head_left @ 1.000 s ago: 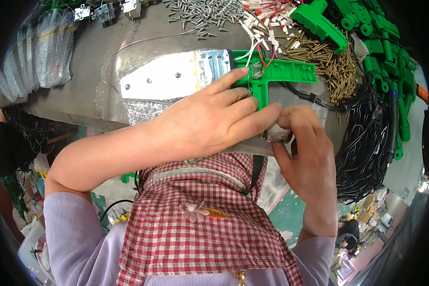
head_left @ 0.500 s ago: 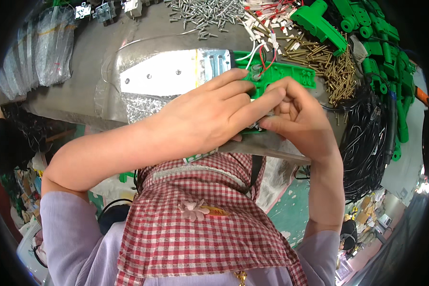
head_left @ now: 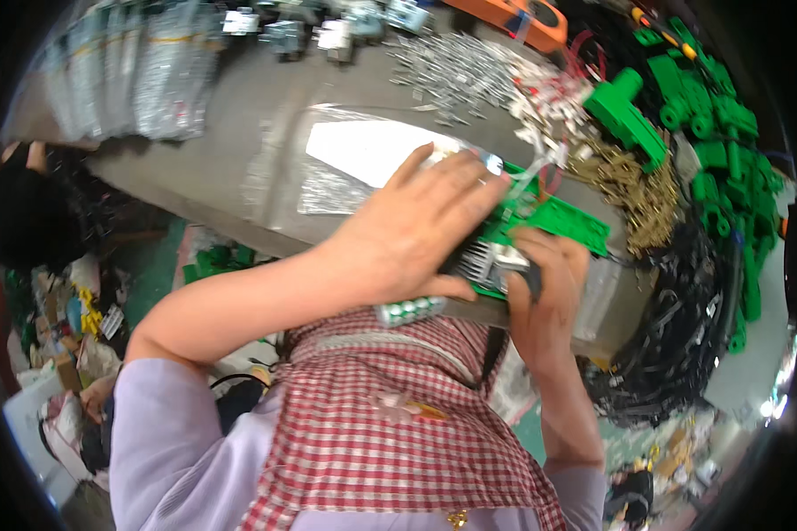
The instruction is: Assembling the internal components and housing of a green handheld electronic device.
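Observation:
My left hand [head_left: 416, 232] lies over a green plastic part [head_left: 558, 223] at the near edge of the grey workbench [head_left: 212, 177], fingers spread across it and pressing it down. My right hand [head_left: 545, 288] comes up from below and grips a small silvery metal piece [head_left: 496, 261] against the underside of the same green part. Red and white wires [head_left: 540, 168] run out of the part just past my fingertips. A green beaded strip [head_left: 412, 310] shows under my left palm.
Piles of green plastic parts [head_left: 708, 124], brass screws [head_left: 642, 190] and silver pins [head_left: 469, 75] cover the far right of the bench. Black cables [head_left: 673, 345] hang at the right. Clear bags [head_left: 142, 71] lie at the far left. A shiny taped patch [head_left: 354, 150] sits mid-bench.
My right hand rose from below the bench edge to the green part and now grips the metal piece against it. My left hand shifted over the part; the view tilted.

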Motion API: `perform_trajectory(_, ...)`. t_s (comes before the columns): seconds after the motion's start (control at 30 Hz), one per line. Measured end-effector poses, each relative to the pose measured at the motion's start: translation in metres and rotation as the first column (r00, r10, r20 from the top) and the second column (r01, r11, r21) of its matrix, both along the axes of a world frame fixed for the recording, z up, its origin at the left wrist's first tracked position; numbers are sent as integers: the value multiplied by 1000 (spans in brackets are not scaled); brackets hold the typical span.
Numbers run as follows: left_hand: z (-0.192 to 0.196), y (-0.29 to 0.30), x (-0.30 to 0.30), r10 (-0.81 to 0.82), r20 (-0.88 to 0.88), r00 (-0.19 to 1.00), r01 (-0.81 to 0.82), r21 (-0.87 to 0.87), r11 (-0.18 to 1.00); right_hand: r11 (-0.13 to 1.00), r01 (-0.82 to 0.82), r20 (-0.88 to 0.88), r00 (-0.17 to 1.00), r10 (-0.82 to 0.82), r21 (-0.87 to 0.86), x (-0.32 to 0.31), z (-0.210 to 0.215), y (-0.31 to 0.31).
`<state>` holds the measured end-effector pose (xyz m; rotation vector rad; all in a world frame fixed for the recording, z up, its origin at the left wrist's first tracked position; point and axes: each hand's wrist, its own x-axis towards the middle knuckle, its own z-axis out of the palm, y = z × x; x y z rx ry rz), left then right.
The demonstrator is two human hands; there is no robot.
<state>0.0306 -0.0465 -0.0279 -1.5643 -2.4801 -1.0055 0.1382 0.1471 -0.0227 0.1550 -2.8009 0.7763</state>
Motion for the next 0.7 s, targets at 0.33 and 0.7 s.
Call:
perform_trajectory(0.33, 32, -108, -56, 255, -376, 891, -357, -230, 906, 994, 106, -127, 987, -103, 22, 4, -16, 2)
perform_trajectory(0.7, 90, -65, -25, -54, -216, 975, 70, 68, 995, 983, -182, -253, 952, 171, -19, -19, 72, -56)
